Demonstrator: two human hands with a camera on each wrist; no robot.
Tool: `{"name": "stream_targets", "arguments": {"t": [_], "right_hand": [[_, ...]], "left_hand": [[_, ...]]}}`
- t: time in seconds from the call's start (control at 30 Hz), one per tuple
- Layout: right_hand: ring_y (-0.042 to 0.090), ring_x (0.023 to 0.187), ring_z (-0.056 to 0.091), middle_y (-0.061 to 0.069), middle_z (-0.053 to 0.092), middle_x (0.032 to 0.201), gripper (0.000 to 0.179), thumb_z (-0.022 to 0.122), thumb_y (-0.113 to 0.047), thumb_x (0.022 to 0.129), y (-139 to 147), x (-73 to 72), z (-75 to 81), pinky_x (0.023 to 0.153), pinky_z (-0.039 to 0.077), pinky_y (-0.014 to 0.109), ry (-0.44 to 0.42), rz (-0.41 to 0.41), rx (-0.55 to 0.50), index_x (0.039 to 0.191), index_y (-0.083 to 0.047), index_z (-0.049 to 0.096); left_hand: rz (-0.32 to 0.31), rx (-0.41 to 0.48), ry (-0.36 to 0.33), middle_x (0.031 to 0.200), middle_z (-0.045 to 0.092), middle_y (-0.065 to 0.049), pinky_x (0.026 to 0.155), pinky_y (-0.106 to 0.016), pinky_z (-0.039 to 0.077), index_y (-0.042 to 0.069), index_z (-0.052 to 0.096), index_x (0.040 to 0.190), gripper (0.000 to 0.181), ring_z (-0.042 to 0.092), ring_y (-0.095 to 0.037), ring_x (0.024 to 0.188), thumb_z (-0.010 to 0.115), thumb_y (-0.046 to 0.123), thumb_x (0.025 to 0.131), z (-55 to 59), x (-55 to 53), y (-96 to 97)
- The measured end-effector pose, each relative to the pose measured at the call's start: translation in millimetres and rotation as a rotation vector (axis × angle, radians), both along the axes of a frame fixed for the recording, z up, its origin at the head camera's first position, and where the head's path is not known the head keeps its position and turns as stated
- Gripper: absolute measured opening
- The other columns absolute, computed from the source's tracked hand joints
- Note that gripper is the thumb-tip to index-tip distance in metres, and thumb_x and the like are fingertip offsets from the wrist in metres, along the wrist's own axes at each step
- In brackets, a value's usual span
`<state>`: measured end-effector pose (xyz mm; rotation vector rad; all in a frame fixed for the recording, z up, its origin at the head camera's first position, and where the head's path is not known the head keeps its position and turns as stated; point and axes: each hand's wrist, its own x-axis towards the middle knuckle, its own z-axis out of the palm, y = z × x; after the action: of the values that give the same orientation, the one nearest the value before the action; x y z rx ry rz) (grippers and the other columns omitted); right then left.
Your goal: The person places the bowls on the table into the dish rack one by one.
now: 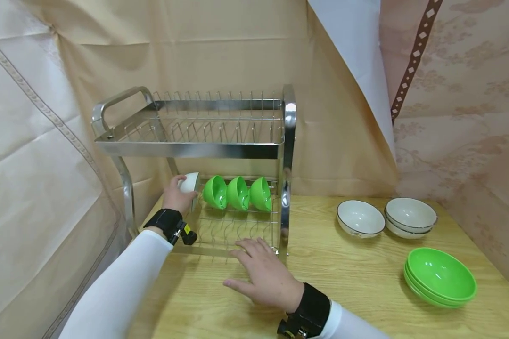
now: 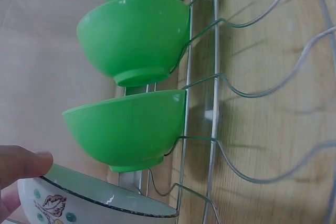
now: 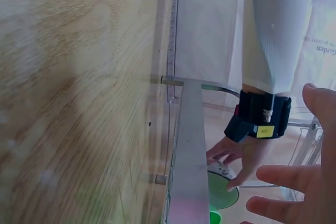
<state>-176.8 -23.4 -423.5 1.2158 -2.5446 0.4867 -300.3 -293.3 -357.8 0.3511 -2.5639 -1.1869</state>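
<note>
My left hand (image 1: 176, 197) grips a white bowl (image 1: 190, 182) at the left end of the dish rack's lower tier. The left wrist view shows leaf decoration and a dark rim on this bowl (image 2: 89, 198), with the thumb at its edge. Beside it, three green bowls (image 1: 215, 192) stand on edge in a row between the wires. My right hand (image 1: 267, 278) is spread, palm down, at the front of the rack, its fingertips overlapping the lower front edge in the head view. Nothing is in it.
The two-tier metal dish rack (image 1: 186, 149) has wire slots above and a tall side frame (image 1: 286, 188) on the right. On the wooden table (image 1: 322, 282), a white bowl (image 1: 360, 218), a stack of white bowls (image 1: 411, 214) and a stack of green bowls (image 1: 441, 278) stand to the right.
</note>
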Motion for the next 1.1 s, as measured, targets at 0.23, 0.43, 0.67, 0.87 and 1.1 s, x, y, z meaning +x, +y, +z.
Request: {"name": "stream_targets", "arguments": {"t": [0.23,0.43,0.67,0.87,1.1], "right_hand": [[0.023,0.132,0.029,0.007,0.043,0.143,0.073,0.034,-0.072,0.092,-5,-3.7,-3.0,0.113,0.022,0.053,-0.018,-0.01,0.039,0.136,-0.017,0.052],[0.022,0.133,0.029,0.007,0.042,0.144,0.076,0.031,-0.074,0.091,-8,-7.3,-5.7,0.114,0.019,0.052,-0.043,-0.024,0.071,0.138,-0.017,0.051],[0.022,0.133,0.028,0.007,0.041,0.145,0.076,0.032,-0.074,0.091,-10,-7.4,-5.6,0.114,0.017,0.052,-0.066,-0.023,0.074,0.139,-0.018,0.05],[0.021,0.134,0.027,0.006,0.041,0.145,0.074,0.032,-0.073,0.091,-9,-7.4,-4.3,0.115,0.017,0.051,-0.071,-0.018,0.077,0.139,-0.019,0.05],[0.022,0.134,0.026,0.007,0.039,0.147,0.075,0.031,-0.073,0.092,-8,-9.1,-4.0,0.115,0.016,0.051,-0.07,-0.01,0.088,0.14,-0.018,0.049]], "left_hand": [[-0.037,-0.018,-0.019,0.135,0.041,-0.032,0.091,-0.053,0.048,0.004,0.035,0.143,0.065,0.047,-0.043,0.111,0.068,0.013,0.087,0.9,-12.3,0.8],[-0.06,-0.006,-0.042,0.134,0.041,-0.034,0.088,-0.049,0.049,0.002,0.031,0.144,0.065,0.048,-0.042,0.11,0.065,0.014,0.09,0.3,-22.0,-1.9],[-0.067,0.073,-0.073,0.137,0.039,-0.032,0.078,-0.041,0.05,0.003,0.029,0.145,0.064,0.046,-0.039,0.111,0.062,0.018,0.092,-5.0,-31.0,-9.6],[-0.099,0.156,-0.091,0.141,0.033,-0.033,0.075,-0.047,0.055,0.003,0.025,0.148,0.065,0.044,-0.042,0.111,0.059,0.018,0.093,-11.4,-38.3,-21.5],[-0.151,0.26,-0.094,0.142,0.027,-0.034,0.063,-0.043,0.06,0.001,0.019,0.15,0.067,0.047,-0.042,0.102,0.056,0.014,0.096,-17.0,-43.6,-36.5]]}}
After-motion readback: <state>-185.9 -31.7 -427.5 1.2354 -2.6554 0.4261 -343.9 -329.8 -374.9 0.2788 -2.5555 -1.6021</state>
